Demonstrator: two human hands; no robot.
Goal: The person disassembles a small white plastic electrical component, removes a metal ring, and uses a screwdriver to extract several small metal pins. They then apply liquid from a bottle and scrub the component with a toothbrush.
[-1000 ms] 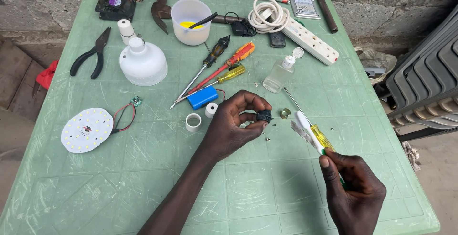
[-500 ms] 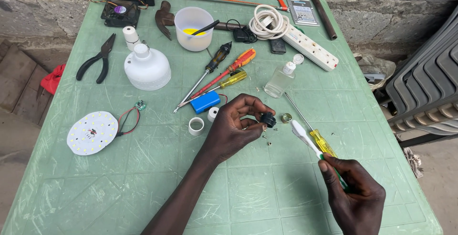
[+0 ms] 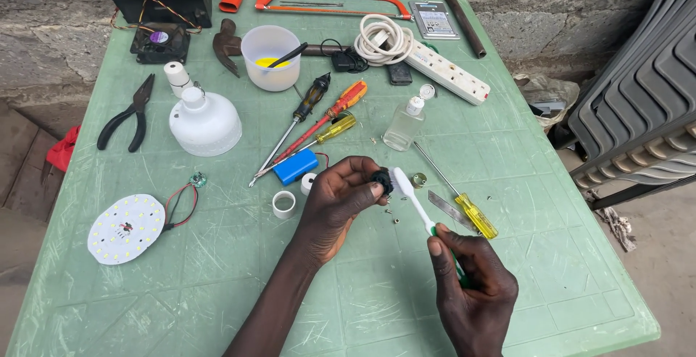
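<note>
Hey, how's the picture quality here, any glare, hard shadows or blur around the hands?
Head view: soft, even daylight, no glare on the green table; only faint shadows under the left hand and right hand; both sharp, as is the small black part; table edges bow slightly, wide-angle.

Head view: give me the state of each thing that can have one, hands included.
left hand: pinching a small black part above the table
right hand: gripping a white toothbrush, head against the black part
clear bottle: upright, cap flipped open
plastic cup: upright, yellow stuff and a dark stick inside
pliers: lying flat, handles spread
white bulb cover: detached, dome down
LED disc: bare, wires attached
</note>
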